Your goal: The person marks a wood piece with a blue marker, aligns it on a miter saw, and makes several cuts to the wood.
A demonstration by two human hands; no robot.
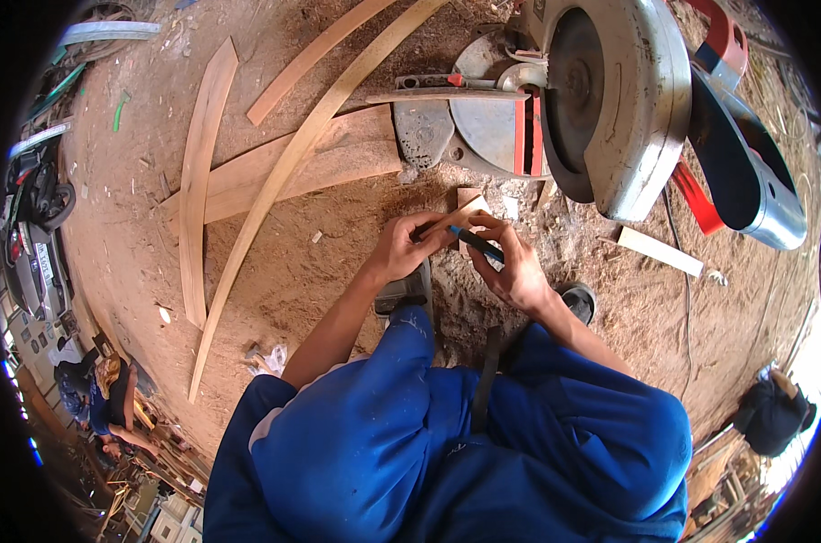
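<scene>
My left hand [401, 244] grips a small light wooden piece [469, 206] just below the miter saw, fingers and thumb closed on its left part. My right hand [517, 270] holds a blue and black pen [478, 245], its blue end pointing up-left at the wood, close to my left fingertips. The saw [623, 109], with a large dusty round guard and red parts, stands at the upper right. A wooden strip [410, 95] lies across its grey base [477, 136].
Curved planks [297, 154] and a straight board [207, 181] lie on dusty ground to the left. An offcut [659, 252] and a cable [688, 317] lie at right. A parked motorbike [44, 235] and another person [107, 398] are at far left; a black bundle [768, 416] is at far right.
</scene>
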